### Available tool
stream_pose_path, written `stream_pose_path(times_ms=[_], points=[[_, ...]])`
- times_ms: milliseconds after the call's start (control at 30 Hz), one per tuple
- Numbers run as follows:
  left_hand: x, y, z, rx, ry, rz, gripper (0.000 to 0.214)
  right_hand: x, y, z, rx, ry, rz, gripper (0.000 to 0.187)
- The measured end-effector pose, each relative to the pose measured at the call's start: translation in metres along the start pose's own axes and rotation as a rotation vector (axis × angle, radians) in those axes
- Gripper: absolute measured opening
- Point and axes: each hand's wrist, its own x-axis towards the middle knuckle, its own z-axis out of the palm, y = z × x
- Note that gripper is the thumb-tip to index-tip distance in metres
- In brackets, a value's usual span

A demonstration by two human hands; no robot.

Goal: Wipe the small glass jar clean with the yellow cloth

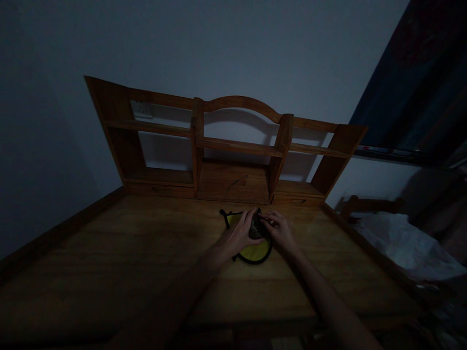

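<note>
Near the back of the wooden desk (146,262) lies a flat yellow piece with a black edging (255,252) and black strap-like ends. Over it, my left hand (241,234) curls its thumb and fingers around a dark, rounded, slightly shiny object (256,227); the dim light hides its exact kind. From the other side, my right hand (278,229) has its fingertips pinched together at the right edge of that object. Whatever may lie between those fingertips is too small and dark to make out. Both hands partly cover the yellow piece.
A wooden shelf unit (239,146) with compartments and small drawers stands along the desk's back, against the wall. Raised wooden edges border the desk on both sides. Beyond the right edge lies a white plastic-like sheet (408,240). A dark window or curtain (416,97) is at upper right.
</note>
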Motion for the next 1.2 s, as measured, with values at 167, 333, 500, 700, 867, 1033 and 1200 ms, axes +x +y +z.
stream_pose_path(times_ms=[167, 333, 500, 700, 867, 1033, 1200], points=[[0.0001, 0.0010, -0.0008, 0.001, -0.001, -0.008, 0.103, 0.0011, -0.0026, -0.0012, 0.006, -0.003, 0.022, 0.024], [0.0002, 0.0023, -0.0010, 0.015, 0.004, -0.007, 0.103, 0.0011, -0.0031, -0.0036, 0.013, 0.004, 0.052, 0.020], [0.0005, 0.0021, -0.0013, 0.014, 0.008, 0.013, 0.101, 0.0002, -0.0038, -0.0046, -0.005, 0.010, 0.075, 0.018], [0.0002, 0.0013, -0.0010, 0.020, 0.008, 0.003, 0.102, -0.0014, -0.0081, -0.0038, -0.006, 0.021, 0.048, 0.019], [-0.0001, 0.0006, -0.0009, 0.023, 0.005, -0.005, 0.104, -0.0009, -0.0081, -0.0029, -0.001, 0.029, 0.064, 0.017], [-0.0001, 0.0015, -0.0008, 0.026, 0.005, -0.011, 0.103, -0.0005, -0.0052, -0.0020, 0.003, 0.037, 0.061, 0.013], [0.0001, 0.0023, -0.0012, 0.019, 0.013, -0.005, 0.102, -0.0001, -0.0056, -0.0037, -0.013, 0.039, 0.068, 0.011]])
